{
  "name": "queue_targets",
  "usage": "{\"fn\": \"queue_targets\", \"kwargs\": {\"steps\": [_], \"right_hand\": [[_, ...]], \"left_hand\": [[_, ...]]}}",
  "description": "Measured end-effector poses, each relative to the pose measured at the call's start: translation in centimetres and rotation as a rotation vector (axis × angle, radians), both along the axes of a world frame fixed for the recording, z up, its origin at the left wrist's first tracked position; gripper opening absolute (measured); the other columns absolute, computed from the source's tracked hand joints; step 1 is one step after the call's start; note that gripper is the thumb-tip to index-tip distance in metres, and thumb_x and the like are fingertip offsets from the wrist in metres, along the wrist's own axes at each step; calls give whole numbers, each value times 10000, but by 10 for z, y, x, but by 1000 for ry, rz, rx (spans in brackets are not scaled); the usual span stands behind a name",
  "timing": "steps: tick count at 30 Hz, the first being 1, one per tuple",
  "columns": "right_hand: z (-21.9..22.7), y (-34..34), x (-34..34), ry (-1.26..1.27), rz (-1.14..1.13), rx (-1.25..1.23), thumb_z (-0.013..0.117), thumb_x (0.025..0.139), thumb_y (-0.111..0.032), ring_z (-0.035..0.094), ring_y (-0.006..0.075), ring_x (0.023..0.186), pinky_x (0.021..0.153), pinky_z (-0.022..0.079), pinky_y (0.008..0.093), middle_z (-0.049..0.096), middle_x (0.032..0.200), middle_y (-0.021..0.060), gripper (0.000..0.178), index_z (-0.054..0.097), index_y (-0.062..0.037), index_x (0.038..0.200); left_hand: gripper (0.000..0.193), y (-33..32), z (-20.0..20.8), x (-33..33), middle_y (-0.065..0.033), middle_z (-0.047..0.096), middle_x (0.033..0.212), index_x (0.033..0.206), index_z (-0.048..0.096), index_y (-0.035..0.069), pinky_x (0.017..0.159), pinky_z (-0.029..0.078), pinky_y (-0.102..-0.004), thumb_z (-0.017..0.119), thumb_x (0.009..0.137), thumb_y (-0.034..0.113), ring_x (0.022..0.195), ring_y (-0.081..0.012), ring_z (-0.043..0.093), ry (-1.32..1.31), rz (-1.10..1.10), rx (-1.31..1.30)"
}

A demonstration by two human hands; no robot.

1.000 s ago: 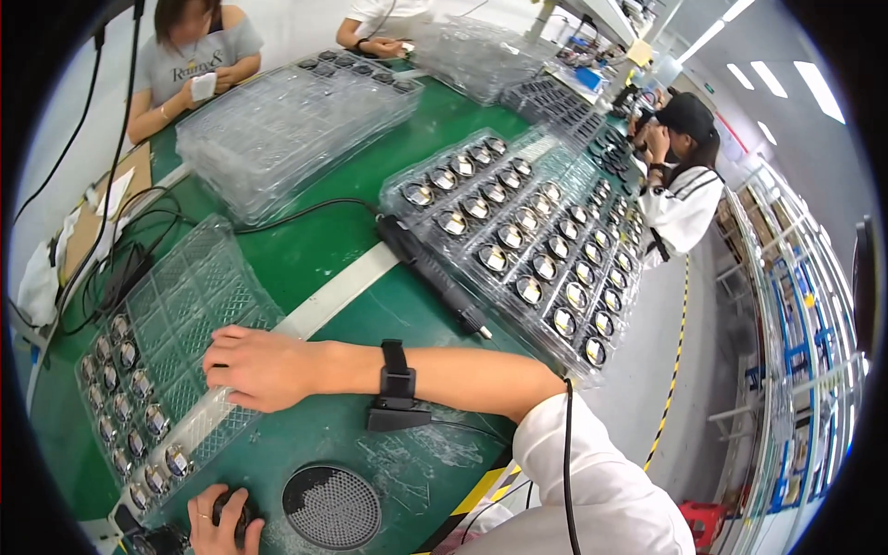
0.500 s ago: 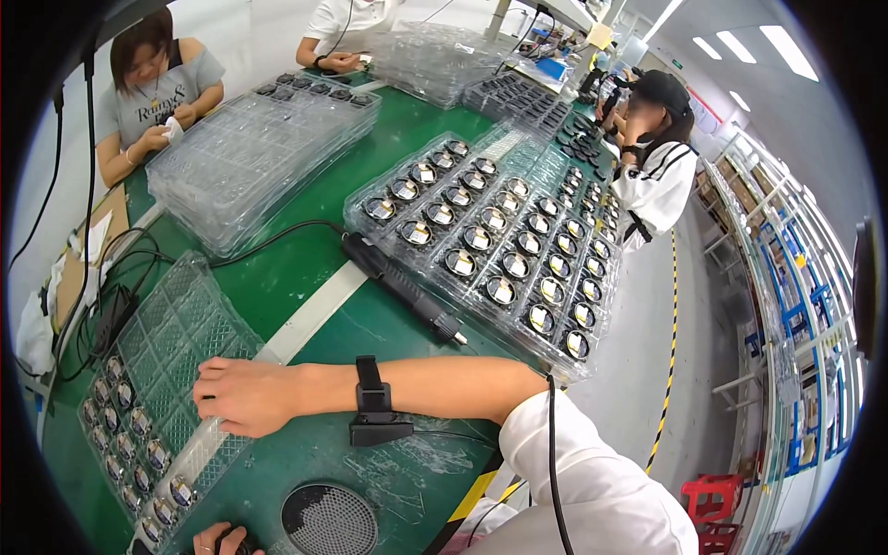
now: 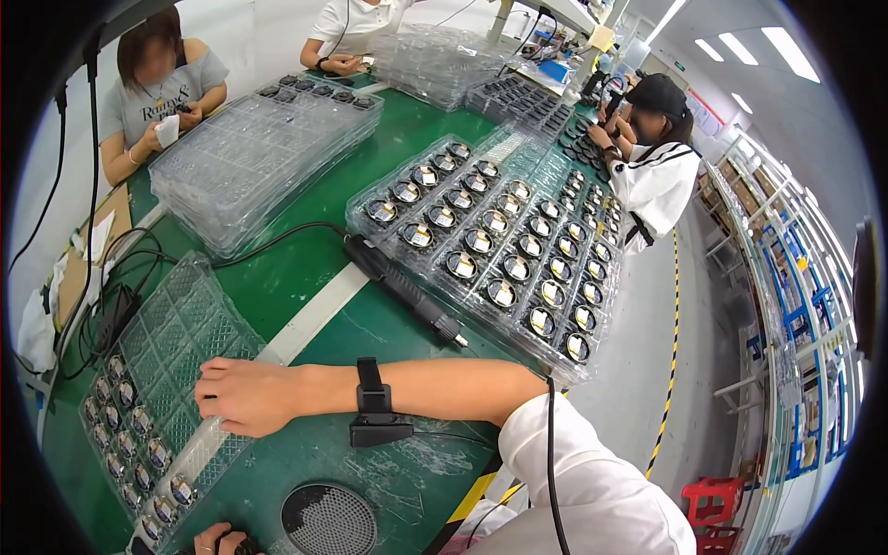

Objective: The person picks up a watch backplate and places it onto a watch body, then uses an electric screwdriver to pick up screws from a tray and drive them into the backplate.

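My right hand (image 3: 245, 396) reaches across from the lower right, over the edge of a clear plastic compartment tray (image 3: 180, 324). Its fingers are bent and closed; a small dark spot shows between them, and whatever they hold is hidden. At the bottom edge my left hand (image 3: 215, 538), partly cut off, has its fingers closed on a black part (image 3: 246, 546) whose full shape is out of sight. Several round black-rimmed parts (image 3: 141, 419) fill the tray's near-left compartments. A round grey perforated grille (image 3: 328, 521) with a black rim lies on the table right of my left hand.
A black corded electric screwdriver (image 3: 407, 294) lies beyond my right forearm. Past it stands a large clear tray (image 3: 444, 264) of round parts. Stacked clear trays (image 3: 259, 153) stand far left. Co-workers sit around the green table (image 3: 287, 277); red stools (image 3: 712, 499) stand at the right.
My hands keep nearly the same pose. At the far right a co-worker's hands have lowered from the face toward the black parts on the table. The far-left co-worker's hands have shifted slightly.
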State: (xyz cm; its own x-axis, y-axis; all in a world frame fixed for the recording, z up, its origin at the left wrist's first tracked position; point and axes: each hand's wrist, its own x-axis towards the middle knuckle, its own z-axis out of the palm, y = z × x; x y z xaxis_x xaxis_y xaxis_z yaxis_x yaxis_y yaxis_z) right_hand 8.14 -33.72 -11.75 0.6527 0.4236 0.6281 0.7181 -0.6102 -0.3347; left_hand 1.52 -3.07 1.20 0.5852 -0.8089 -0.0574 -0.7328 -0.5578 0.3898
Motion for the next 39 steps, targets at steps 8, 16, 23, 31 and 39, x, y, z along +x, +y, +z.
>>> {"fn": "queue_targets", "kwargs": {"steps": [8, 16, 23, 31, 39], "right_hand": [[16, -4, -8, 117, 18, -34, 723, 844, -162, 567, 306, 1144, 1154, 347, 470, 605, 1112, 112, 260, 658, -34, 1061], [12, -2, -8, 30, 23, 16, 720, 826, -172, 546, 317, 1075, 1047, 399, 432, 596, 1065, 104, 232, 662, -41, 1009], [23, -5, -12, 177, 36, -43, 717, 860, -143, 558, 315, 1194, 1165, 340, 473, 595, 1191, 114, 287, 632, -37, 1113], [31, -7, -13, 223, 33, -102, 692, 906, -171, 551, 317, 1232, 1195, 321, 479, 588, 1237, 117, 297, 619, -36, 1160], [28, -4, -12, 146, 15, -73, 691, 884, -158, 549, 340, 1162, 1151, 352, 455, 600, 1177, 111, 272, 648, -41, 1126]], "left_hand": [[297, -2, 5, -3, -176, 617, 1290, 1196, 665, 28, 971, 487, -463, 688, 900, 28, 1164, -390, 585, 2, 15, 22], [312, -3, 5, -1, -176, 612, 1322, 1210, 671, 39, 967, 498, -456, 668, 900, 11, 1180, -393, 584, -9, 14, 20], [309, -1, 5, -2, -157, 617, 1328, 1204, 676, 48, 973, 507, -454, 679, 896, 29, 1173, -389, 595, -66, -16, 23], [354, -4, -10, -5, -121, 628, 1235, 1111, 702, 88, 889, 519, -464, 775, 767, 52, 1101, -369, 608, -56, 62, 14], [363, 5, -20, 1, -87, 634, 1172, 1060, 731, 139, 822, 537, -425, 811, 713, 70, 1023, -325, 612, -168, 17, -8]]}}
